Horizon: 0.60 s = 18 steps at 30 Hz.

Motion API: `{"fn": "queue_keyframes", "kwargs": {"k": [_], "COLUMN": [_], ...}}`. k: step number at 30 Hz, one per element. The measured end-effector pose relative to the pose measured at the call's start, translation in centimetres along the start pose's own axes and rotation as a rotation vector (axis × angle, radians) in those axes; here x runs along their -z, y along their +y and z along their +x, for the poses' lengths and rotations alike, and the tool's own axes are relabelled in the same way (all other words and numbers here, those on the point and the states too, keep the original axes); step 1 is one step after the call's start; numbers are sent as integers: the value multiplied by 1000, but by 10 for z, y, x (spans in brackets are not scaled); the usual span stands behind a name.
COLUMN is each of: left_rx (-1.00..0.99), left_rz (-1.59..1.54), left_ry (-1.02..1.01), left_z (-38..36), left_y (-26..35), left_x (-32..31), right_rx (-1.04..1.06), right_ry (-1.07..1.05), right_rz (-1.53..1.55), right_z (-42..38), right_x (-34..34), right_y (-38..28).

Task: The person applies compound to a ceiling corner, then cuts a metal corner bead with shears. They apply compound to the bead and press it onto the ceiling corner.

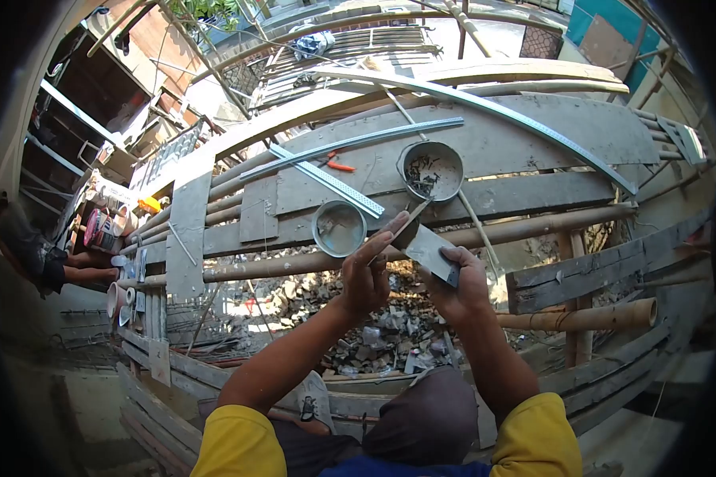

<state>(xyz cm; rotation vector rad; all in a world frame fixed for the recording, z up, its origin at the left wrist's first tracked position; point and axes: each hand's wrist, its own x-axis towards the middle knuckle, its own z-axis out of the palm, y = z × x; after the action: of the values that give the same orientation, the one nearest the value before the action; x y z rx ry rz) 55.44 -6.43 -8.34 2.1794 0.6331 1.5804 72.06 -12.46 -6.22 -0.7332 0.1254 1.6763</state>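
Note:
My right hand [463,288] is closed around a flat grey metal scraper [431,253], its broad face turned upward. Beside it, my left hand [366,274] grips a thin, narrow strip [412,219], seen almost edge-on and pointing at the bucket; its kind I cannot tell. Just beyond the strip's tip stands a round bucket [455,191] with dark scraps and a pale residue inside. A smaller round metal pot [338,250] holding cloudy greyish liquid stands left of my left hand. Both vessels rest on the plank platform [501,151].
Perforated metal strips [358,145] and an orange-handled tool [340,167] lie on the planks. Bamboo poles [294,266] run across, with rubble [374,334] in the gap below. At left are another person's legs [87,267] and a paint can [99,230].

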Motion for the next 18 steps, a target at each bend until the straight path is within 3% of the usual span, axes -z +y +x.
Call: {"fn": "queue_keyframes", "kwargs": {"k": [1,3,5,7,9,11,13,14,15,17,18], "left_rx": [-148,-175,-240,-265,-194,-175,451,634,625,1388,1492], "left_rz": [-107,-130,-52,-37,62,83,115,-21,-36,-876,-1026], "left_ry": [-51,-116,-230,-238,-377,-463,-405,-295,-294,-242,-227], "left_z": [8,14,19,26,28,26,32,43,54,73,79], "left_y": [2,4,-2,-1,-5,-6,3,1,4,19,29], "left_x": [-2,3,6,9,16,15,13,9,7,9,8], "right_rx": [19,13,45,145,198,426,570,750,925,1030,1256], "right_ry": [6,-196,-208,-90,-131,-205,-270,-256,-238,-234,-145], "right_rz": [11,111,138,161,148,90,-8,-159,-314,-444,-803], "right_z": [-4,-10,-16,-32,-40,-67,-81,-83,-84,-79,-75], "right_x": [4,13,16,6,10,-11,-24,-27,-28,-19,-10], "right_y": [-6,-17,-26,-33,-41,-50,-51,-49,-47,-43,-40]}}
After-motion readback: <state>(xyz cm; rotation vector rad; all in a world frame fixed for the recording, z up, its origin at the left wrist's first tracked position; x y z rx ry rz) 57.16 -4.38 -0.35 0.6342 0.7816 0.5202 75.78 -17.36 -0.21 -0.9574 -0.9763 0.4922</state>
